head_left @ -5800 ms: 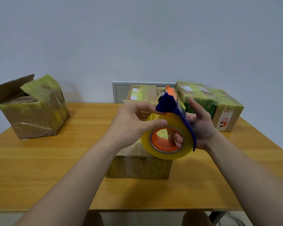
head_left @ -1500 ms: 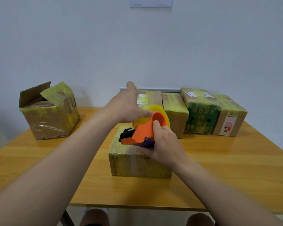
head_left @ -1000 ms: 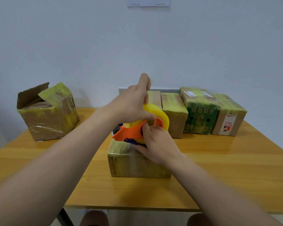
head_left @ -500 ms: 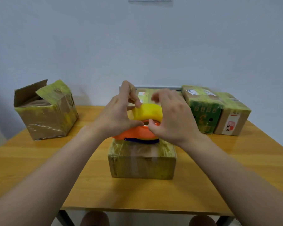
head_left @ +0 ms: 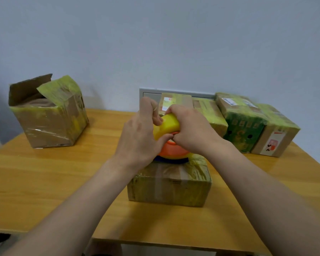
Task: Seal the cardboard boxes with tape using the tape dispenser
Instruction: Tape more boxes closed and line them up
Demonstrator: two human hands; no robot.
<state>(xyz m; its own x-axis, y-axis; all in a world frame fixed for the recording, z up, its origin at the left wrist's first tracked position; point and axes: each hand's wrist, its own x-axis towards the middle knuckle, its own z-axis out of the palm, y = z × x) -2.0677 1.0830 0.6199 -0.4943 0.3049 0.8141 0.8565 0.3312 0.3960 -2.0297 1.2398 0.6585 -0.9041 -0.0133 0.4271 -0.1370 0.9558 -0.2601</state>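
You have the tape dispenser (head_left: 172, 151) resting, as it appears, on top of the near box (head_left: 170, 187), towards its far edge. That placing looks deliberate: the lid gives a steady rest while both hands work on the yellow tape roll (head_left: 169, 124), probably to free the tape's end before a strip is drawn across the seam. Your left hand (head_left: 139, 137) wraps the roll from the left, fingers curled over its top and thumb against its near face. Your right hand (head_left: 190, 130) grips it from the right, fingers curled over. Both forearms converge above that box. Well left of it an open box (head_left: 48, 117) stands unsealed; behind it and to its right is a row of taped boxes (head_left: 248, 126).
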